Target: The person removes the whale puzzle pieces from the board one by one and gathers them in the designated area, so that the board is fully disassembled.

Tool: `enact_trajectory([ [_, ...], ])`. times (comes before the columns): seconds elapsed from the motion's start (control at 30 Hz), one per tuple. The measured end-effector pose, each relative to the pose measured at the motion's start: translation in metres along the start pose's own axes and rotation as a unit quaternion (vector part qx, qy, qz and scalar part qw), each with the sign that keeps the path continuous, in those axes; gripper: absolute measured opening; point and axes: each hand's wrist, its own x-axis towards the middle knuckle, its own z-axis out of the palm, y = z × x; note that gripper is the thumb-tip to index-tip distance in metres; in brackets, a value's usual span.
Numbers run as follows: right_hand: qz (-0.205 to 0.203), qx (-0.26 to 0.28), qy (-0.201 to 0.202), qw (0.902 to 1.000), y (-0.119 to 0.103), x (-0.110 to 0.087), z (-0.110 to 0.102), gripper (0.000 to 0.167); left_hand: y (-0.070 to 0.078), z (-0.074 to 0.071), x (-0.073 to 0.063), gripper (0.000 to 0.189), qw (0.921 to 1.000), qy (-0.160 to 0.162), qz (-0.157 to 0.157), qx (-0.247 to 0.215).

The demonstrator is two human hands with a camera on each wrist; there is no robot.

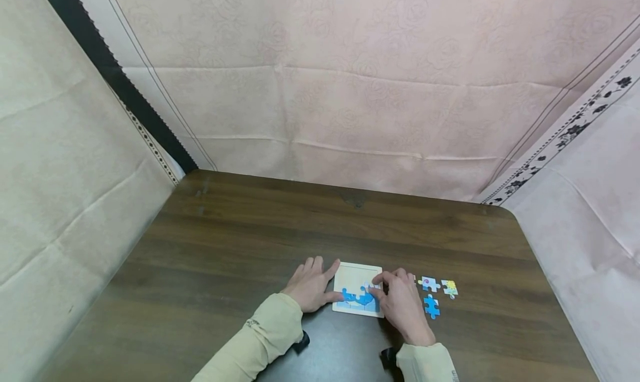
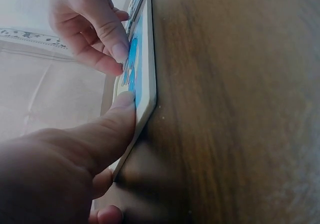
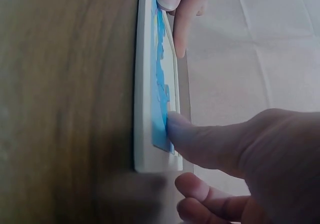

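Observation:
A square, light wooden puzzle board (image 1: 354, 272) lies flat on the table, its lower part filled with blue jigsaw pieces (image 1: 369, 304). At its left side is my left hand (image 1: 311, 287), fingers spread. The left thumb (image 2: 117, 119) rests on the near left edge by the blue pieces, and the index finger reaches the far left corner. Over the right side, my right hand (image 1: 402, 303) pinches a jigsaw piece (image 1: 370, 287) between thumb and index finger, low over the board. Much of that piece is hidden by the fingers.
To the right of the right hand lie several loose jigsaw pieces, among them a pale blue one (image 1: 430, 284), a yellow one (image 1: 449, 288) and a blue one (image 1: 431, 306). One more is partly behind the hand. Pale cloth (image 1: 350, 110) hangs around the brown wooden table (image 1: 240, 232).

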Motion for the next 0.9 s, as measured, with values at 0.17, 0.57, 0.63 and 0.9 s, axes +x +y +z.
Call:
enact_trajectory([
  [0.17,0.000,-0.007,-0.001,1.0000,-0.0011,0.0009,0.0010,0.011,-0.0005,0.0014,0.0001,0.081,1.0000,0.001,0.001,-0.004],
  [0.57,-0.001,-0.041,-0.022,0.9989,-0.0034,0.0063,0.0031,0.014,-0.0015,0.0020,0.0015,0.081,1.0000,-0.003,-0.002,-0.004],
  [0.63,0.002,-0.040,-0.025,0.9989,-0.0035,0.0062,0.0034,0.015,-0.0014,0.0020,0.0014,0.081,1.0000,-0.004,-0.002,-0.004],
  [0.9,0.016,-0.030,-0.030,0.9989,-0.0038,0.0071,0.0055,0.017,0.0000,0.0009,0.0014,0.081,1.0000,-0.004,-0.004,-0.002],
])
